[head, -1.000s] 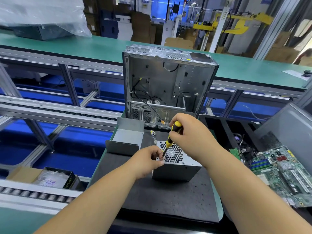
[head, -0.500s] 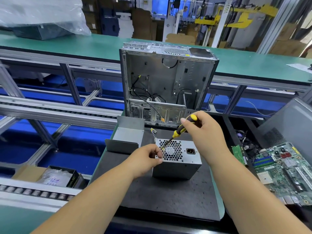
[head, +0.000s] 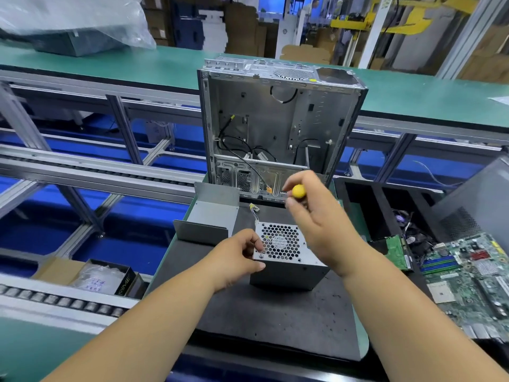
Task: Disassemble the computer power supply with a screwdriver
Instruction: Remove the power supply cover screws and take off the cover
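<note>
**Both hands at the power supply on the black mat**

Far left, below the counter edge: an open carton [head: 91, 277] holding a clear bag, dark side panel lettered in pale type, apparently "PRIME", only partly readable.

Just right of it, a bent grey metal cover [head: 209, 219] lying on the counter [head: 176, 249], beside the black mat [head: 275, 321].

Left hand [head: 237, 257] reaching in from lower left, forearm angled up and right, fingers curled against the left edge of the power supply [head: 286, 257], thumb at its near corner, gripping the housing. Power supply standing on the mat, honeycomb fan grille facing up; round fan label behind the grille, writing too small to read.

Right hand [head: 316, 216] raised over the grille, wrist bent, fingers clenched round the screwdriver [head: 298, 191]; only the yellow handle end visible, shaft hidden behind the hand.

Behind, a stripped computer case [head: 275, 128] standing upright and open.

Far right, a green motherboard [head: 468, 282]; markings unreadable.
</note>
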Demonstrator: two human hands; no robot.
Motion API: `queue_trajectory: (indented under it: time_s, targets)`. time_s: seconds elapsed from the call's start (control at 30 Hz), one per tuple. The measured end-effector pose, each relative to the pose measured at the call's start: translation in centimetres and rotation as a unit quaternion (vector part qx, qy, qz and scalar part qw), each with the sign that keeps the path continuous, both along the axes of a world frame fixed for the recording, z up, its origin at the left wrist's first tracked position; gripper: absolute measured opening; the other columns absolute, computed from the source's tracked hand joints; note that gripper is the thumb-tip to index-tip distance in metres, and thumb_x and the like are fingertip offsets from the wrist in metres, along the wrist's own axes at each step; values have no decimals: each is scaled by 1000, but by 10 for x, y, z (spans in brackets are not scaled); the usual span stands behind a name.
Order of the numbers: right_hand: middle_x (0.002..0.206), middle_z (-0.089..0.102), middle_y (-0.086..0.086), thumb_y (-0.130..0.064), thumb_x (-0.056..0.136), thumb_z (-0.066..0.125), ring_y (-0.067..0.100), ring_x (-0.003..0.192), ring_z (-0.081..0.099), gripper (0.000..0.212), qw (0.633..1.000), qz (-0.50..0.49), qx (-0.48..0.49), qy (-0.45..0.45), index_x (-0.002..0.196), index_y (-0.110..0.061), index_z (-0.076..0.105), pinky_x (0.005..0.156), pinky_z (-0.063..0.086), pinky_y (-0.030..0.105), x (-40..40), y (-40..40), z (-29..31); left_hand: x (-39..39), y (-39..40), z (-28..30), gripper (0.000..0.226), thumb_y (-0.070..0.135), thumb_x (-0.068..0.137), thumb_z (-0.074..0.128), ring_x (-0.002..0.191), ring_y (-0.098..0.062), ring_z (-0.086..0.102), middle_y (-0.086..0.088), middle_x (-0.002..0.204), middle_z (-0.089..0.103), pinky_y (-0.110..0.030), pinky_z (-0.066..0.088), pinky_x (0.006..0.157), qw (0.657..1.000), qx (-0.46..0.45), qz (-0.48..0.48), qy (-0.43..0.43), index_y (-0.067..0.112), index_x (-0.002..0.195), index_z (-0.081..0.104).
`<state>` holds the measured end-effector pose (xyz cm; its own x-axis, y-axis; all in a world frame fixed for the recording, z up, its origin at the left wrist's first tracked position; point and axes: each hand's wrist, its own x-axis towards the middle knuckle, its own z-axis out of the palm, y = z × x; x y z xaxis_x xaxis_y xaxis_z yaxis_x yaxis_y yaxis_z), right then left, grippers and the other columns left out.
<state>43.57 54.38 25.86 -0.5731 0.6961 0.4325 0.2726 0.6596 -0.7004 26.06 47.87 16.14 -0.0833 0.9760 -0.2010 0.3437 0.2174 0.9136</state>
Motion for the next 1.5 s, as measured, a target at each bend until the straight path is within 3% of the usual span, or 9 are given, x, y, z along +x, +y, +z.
queue_trajectory:
  time_s: [0.1, 0.23, 0.37, 0.6, 0.7, 0.87, 1.07, 1.23, 1.5]
  targets:
    - [95, 52, -8, -11, 89, 59, 7, 84, 47, 15, 987, 33, 79, -138, 102, -18, 55, 76, 42, 24, -9, 4, -9, 0, -2, 2, 31, -2, 80, 71, 69, -10, 48, 2, 82, 52, -22, 43, 72, 1000, -11, 4, -28, 21, 95, 57]
    - [91, 49, -12, -29, 86, 67, 12, 85, 49, 14, 956, 35, 95, -275, 97, -23, 61, 72, 41, 29, -15, 9, -30, 0, -2, 3, 31, -9, 79, 56, 75, -16, 51, -5, 88, 58, -30, 43, 76, 997, -27, 39, -54, 15, 99, 52]
    - [91, 48, -14, -44, 84, 70, 14, 91, 54, 21, 934, 36, 96, -344, 96, -28, 64, 70, 39, 29, -20, 12, -48, 2, -1, 1, 30, -15, 82, 44, 70, -15, 51, -10, 86, 59, -22, 43, 67, 992, -30, 63, -101, 11, 95, 50]
    - [91, 54, -12, -48, 83, 72, 14, 90, 56, 20, 926, 46, 94, -363, 87, -31, 62, 68, 42, 29, -23, 16, -56, 1, 2, -2, 29, -13, 79, 44, 75, -18, 52, -6, 79, 60, -26, 43, 71, 989, -35, 87, -117, 11, 92, 54]
    - [94, 59, -9, -45, 84, 71, 15, 92, 57, 16, 922, 53, 87, -373, 85, -32, 61, 72, 47, 31, -25, 17, -55, 2, 2, 0, 23, 0, 70, 50, 71, -14, 53, 0, 73, 59, -27, 44, 73, 987, -37, 99, -122, 12, 90, 56]
    - [96, 58, -10, -34, 87, 66, 15, 94, 56, 4, 919, 69, 86, -379, 90, -32, 64, 72, 47, 30, -25, 18, -54, 1, 5, -1, 19, -4, 84, 50, 71, -13, 54, 1, 74, 58, -29, 45, 77, 988, -38, 117, -97, 12, 89, 58]
    - [90, 51, -13, -30, 87, 60, 14, 91, 56, 6, 930, 60, 84, -353, 92, -29, 64, 70, 46, 30, -24, 22, -49, 1, 11, 1, 17, 1, 82, 53, 75, -16, 58, 0, 76, 62, -37, 47, 89, 986, -58, 133, -83, 8, 95, 62]
    - [96, 57, -13, -28, 88, 64, 13, 91, 57, 3, 945, 3, 66, -320, 89, -29, 65, 76, 50, 33, -9, 41, -38, 3, 18, 0, 12, 8, 89, 54, 69, -12, 60, 0, 78, 67, -33, 49, 84, 988, -60, 128, -62, 4, 98, 62]
    - [93, 61, -8, -28, 91, 65, 17, 87, 58, 7, 937, -142, -3, -320, 85, -27, 65, 77, 53, 37, 51, 99, -44, 4, 34, 2, 14, 43, 95, 54, 88, -9, 61, 12, 92, 67, -26, 40, 65, 975, -53, 208, 52, 31, 91, 59]
